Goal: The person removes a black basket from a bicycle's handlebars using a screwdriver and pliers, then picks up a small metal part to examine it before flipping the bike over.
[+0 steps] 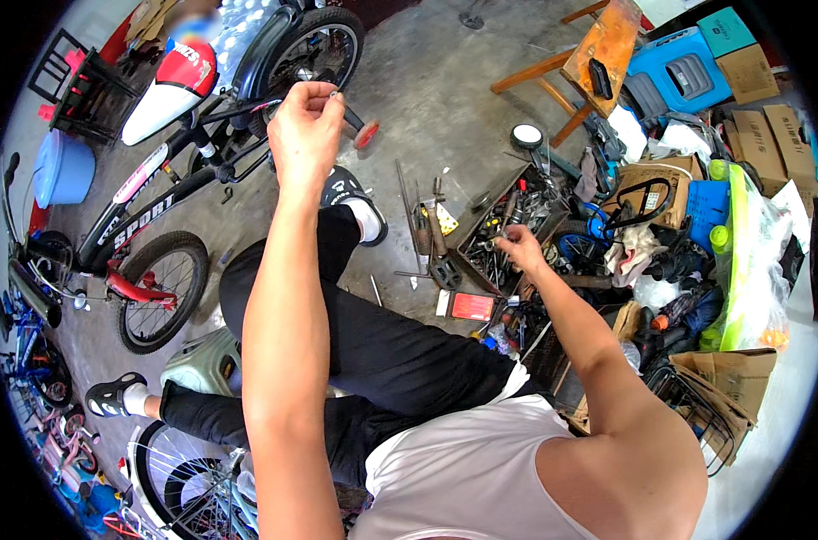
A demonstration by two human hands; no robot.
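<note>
My left hand (306,130) is raised beside the rear wheel (323,56) of a child's bicycle, its thumb and forefinger pinched on a small metal part (335,94). Too little of that part shows to name it exactly. The black-framed bicycle (148,216) has a red and white saddle (176,83), and a small training wheel (366,135) with a red hub sits just right of my left hand. Over on the right, my right hand (522,248) reaches into an open toolbox (481,211) full of loose metal tools and parts. Its fingers are closed together; what they hold is unclear.
Long tools (418,220) lie on the floor left of the toolbox, near a red and white box (472,306). A wooden stool (602,58) stands at the far right. Cardboard boxes (755,144) and bags crowd the right wall. A spoked wheel (188,486) is at lower left.
</note>
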